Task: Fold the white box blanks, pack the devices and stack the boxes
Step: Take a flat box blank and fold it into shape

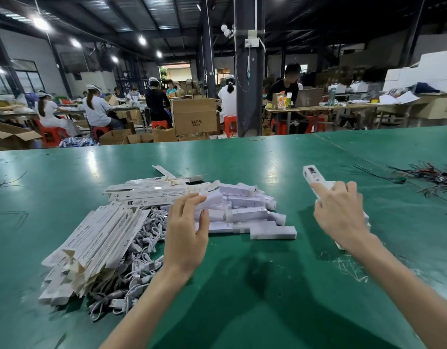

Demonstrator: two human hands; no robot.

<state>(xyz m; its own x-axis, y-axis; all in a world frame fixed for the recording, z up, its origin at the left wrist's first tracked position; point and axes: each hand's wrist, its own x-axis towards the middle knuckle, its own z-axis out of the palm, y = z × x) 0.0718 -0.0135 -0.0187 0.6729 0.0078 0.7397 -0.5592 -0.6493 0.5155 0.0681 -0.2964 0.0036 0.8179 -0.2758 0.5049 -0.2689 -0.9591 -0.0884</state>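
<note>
Landmark: pile (245, 212), loose heap of white bar devices mid worktop (242, 285), green surface. At pile's left edge: left hand (185, 235), palm down, fingers (189, 202) straight and relaxed, tips resting on the nearest bars, thumb alongside, gripping nothing. Left of pile and touching it: tangle of white cables (146, 250). Further left of pile, lying over the cables: flat printed blanks (96, 245), fanned in a slanted heap, a few more laid crosswise at pile's far-left side. Right of pile, apart from it: right hand (340, 212) on a stack (367, 219) of closed white boxes, mostly hidden under the hand. Top box (314, 176) poking out past the fingertips, dark print at its far end. Index straight along box top, other fingers curled over its right edge, thumb hidden; reads as a grip on box. Right of pile and nearer, beside the right forearm: scrap of clear film (351, 270). Far right of pile, well apart: bundle of thin coloured wires (429, 176). Beyond pile, past the worktop's far edge: carton (194, 117) marked BPS, dark pillar (248, 71), seated workers (97, 109) on red stools (51, 134).
</note>
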